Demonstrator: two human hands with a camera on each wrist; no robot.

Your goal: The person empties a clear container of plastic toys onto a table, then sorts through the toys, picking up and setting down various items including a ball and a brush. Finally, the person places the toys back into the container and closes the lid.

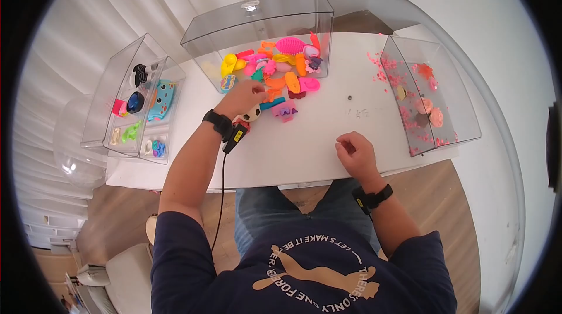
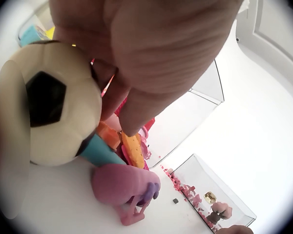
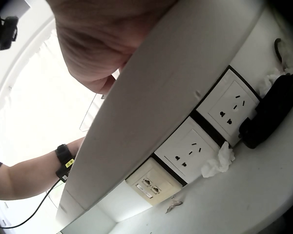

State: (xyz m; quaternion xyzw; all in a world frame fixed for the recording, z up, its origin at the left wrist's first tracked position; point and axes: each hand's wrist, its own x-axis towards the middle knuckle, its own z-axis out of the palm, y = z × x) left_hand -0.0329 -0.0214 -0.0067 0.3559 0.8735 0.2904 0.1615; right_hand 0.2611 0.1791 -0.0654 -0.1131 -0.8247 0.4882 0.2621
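My left hand [image 1: 243, 98] is over the near-left edge of a toy pile, fingers pointing down at an orange toy piece [image 1: 273, 94]. The fingertips are partly hidden, and I cannot tell whether they grip it. Beneath the wrist sits a black-and-white toy football [image 2: 53, 102], large in the left wrist view. Next to the hand lie a teal bar [image 1: 272, 104] and a pink-purple toy [image 1: 285, 111]. My right hand [image 1: 357, 155], loosely curled with nothing in it, rests by the table's front edge.
A large clear bin [image 1: 257, 18] lies behind the colourful pile. On the left stands a divided clear box [image 1: 96, 132] with small toys; on the right, another clear box [image 1: 456, 121] holds pink and orange pieces. Pink bits [image 1: 380, 71] are scattered beside it. A small dark cube [image 1: 350, 97] lies on the table.
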